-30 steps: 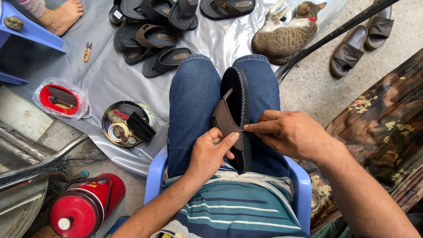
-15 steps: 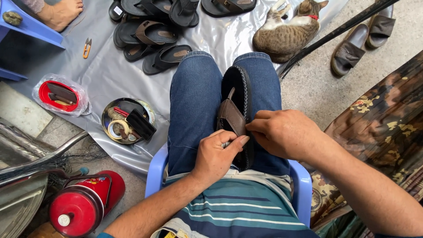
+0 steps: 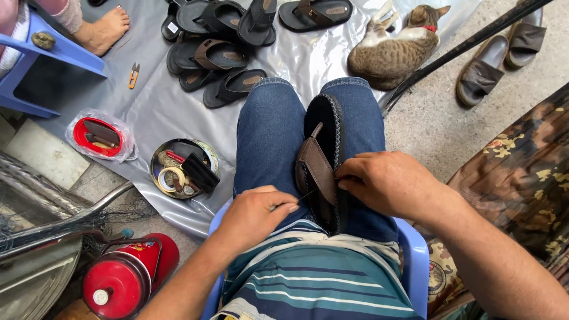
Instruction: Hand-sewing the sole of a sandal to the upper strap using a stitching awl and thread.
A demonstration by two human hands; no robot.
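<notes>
Fingers [image 3: 347,182] of right hand [image 3: 388,184] pinch brown strap [image 3: 317,172] of black sandal [image 3: 329,160] on lap; left hand [image 3: 255,216], just left, grips a thin needle [image 3: 303,196].

Black sandal [image 3: 329,133], brown strap [image 3: 315,169]; blue jeans [image 3: 267,136]; tabby cat [image 3: 391,53].

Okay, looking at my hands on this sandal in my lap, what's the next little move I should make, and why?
Probably draw the left hand further out to pull the thread snug. It runs as a thin line from those fingers to the brown strap, while the right hand pinches the strap against the black sandal between the knees.
</notes>
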